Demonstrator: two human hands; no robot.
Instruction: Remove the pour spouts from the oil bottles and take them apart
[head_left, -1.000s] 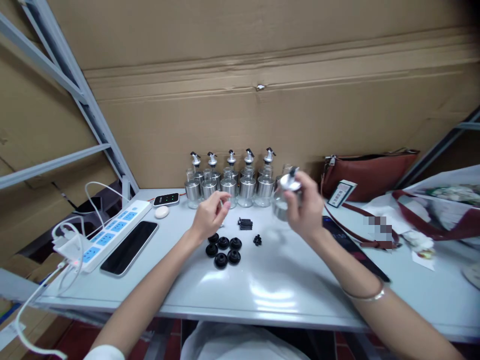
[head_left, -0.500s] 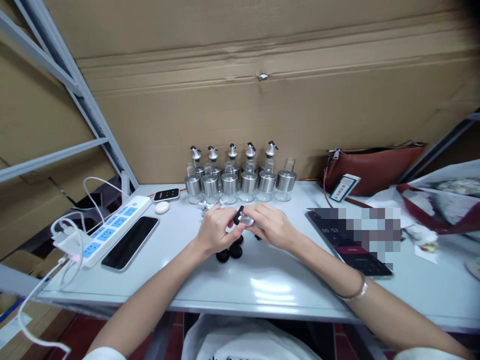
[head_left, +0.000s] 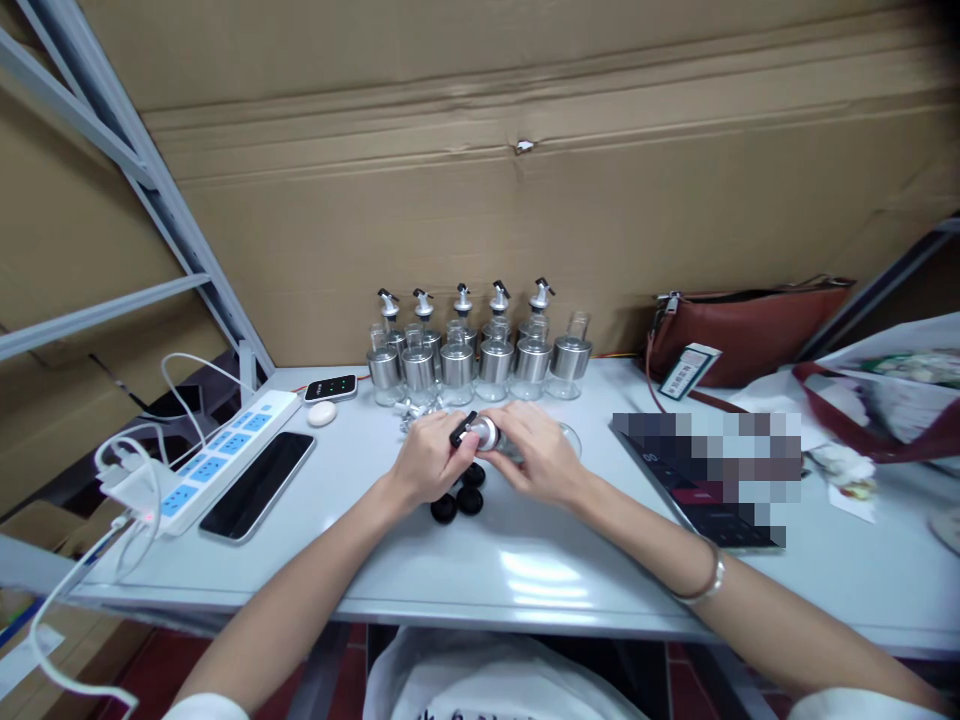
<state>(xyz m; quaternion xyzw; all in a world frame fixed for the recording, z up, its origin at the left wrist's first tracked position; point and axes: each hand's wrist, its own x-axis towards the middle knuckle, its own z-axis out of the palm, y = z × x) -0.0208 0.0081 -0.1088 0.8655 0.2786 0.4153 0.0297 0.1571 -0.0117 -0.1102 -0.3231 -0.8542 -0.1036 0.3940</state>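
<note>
Two hands close on a tilted glass bottle and its spout, just above the table.
The left hand (head_left: pixel 429 460) pinches around the black-tipped spout (head_left: pixel 487 433); the right hand (head_left: pixel 541 458) wraps the body of the bottle (head_left: pixel 573 438), whose clear base shows beyond the knuckles, though the palm's contact is hidden. The bottle looks rigid, moderately light and smooth enough to slip, its glass likely to chip if knocked; the middle of the body seems the safest hold, the spout's small lever the weakest. Black discs (head_left: pixel 443 509) lie just in front of the hands on the table (head_left: pixel 555 580), metal parts (head_left: pixel 411 410) just behind the left, and upright bottles (head_left: pixel 457 370) stand farther back.
</note>
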